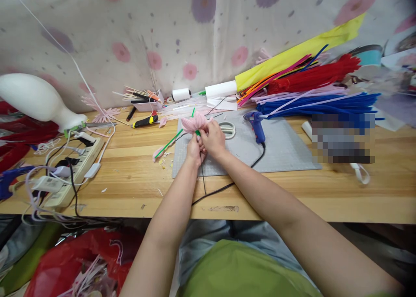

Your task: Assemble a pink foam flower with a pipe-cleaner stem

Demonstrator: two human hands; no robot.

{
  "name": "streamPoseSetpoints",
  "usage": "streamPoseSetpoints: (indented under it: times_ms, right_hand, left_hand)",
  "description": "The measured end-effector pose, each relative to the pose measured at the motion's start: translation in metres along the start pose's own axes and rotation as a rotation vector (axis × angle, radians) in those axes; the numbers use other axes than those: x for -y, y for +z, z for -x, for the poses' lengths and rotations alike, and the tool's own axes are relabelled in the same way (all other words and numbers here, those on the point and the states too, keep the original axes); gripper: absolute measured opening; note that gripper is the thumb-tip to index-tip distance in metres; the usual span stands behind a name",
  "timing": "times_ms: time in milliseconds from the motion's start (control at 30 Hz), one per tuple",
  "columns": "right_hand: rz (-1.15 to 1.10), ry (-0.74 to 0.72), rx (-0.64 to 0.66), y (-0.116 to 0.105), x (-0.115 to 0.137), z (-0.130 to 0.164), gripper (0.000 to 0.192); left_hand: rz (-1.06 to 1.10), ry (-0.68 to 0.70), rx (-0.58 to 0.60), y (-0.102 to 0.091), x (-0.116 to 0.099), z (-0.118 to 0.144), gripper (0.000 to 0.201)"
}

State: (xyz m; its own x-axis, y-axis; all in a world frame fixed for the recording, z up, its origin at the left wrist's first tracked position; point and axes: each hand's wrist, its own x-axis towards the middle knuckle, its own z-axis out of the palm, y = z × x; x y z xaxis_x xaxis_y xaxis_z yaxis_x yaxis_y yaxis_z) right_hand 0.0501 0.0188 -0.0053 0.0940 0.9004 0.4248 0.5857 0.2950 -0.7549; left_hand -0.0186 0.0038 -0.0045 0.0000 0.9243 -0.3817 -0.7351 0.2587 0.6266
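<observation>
Both my hands meet over the near left corner of a grey cutting mat [286,151]. My left hand [194,150] and my right hand [213,138] together grip the base of a pink pipe-cleaner flower [194,122], whose petals stick up above my fingers. A green stem piece [169,143] runs out to the left from the flower. A thin dark wire [203,175] hangs down below my hands toward the table edge.
A blue glue gun [256,125] and white scissors [228,129] lie on the mat. Piles of coloured pipe cleaners [318,89] fill the back right. A power strip [76,167] with cables, a white vase [35,99] and a yellow-black utility knife [144,121] sit to the left.
</observation>
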Motion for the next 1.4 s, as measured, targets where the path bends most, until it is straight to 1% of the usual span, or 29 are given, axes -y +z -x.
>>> streamPoseSetpoints:
  times_ms: [200,300,433,567,633,767,833,933,1167,1400]
  right_hand:
    - [-0.032,0.013,0.011,-0.001,-0.001,0.000,0.009]
    - [-0.129,0.048,-0.001,0.000,-0.004,-0.001,0.010]
    - [-0.286,0.089,-0.015,0.000,-0.007,-0.003,0.008]
    - [-0.381,0.109,-0.015,0.000,-0.008,-0.004,0.008]
    - [-0.455,0.144,-0.006,0.001,-0.009,-0.004,0.009]
    - [-0.651,0.261,-0.001,0.006,-0.012,-0.004,0.025]
    - [-0.699,0.287,0.005,0.008,-0.014,-0.005,0.031]
    - [-0.719,0.290,0.004,0.011,-0.018,-0.008,0.036]
    - [-0.657,0.347,-0.015,0.012,-0.024,-0.013,0.039]
    - [-0.649,0.404,-0.029,0.013,-0.024,-0.015,0.047]
  left_hand:
    - [-0.012,0.037,0.030,-0.001,0.002,0.001,0.040]
    - [-0.015,0.044,0.053,0.002,0.002,0.003,0.039]
    - [-0.020,0.056,0.036,0.004,0.001,0.004,0.039]
    - [-0.042,0.076,0.033,0.003,0.000,0.003,0.036]
    - [-0.034,0.081,0.030,0.003,0.000,0.004,0.035]
    - [-0.018,0.071,-0.001,0.005,-0.002,0.007,0.034]
    - [-0.023,0.070,-0.008,0.005,-0.002,0.008,0.033]
    - [-0.034,0.074,-0.003,0.005,-0.002,0.008,0.033]
    - [-0.017,0.044,0.000,0.006,-0.001,0.008,0.034]
    - [-0.005,0.007,0.058,0.004,-0.004,0.010,0.033]
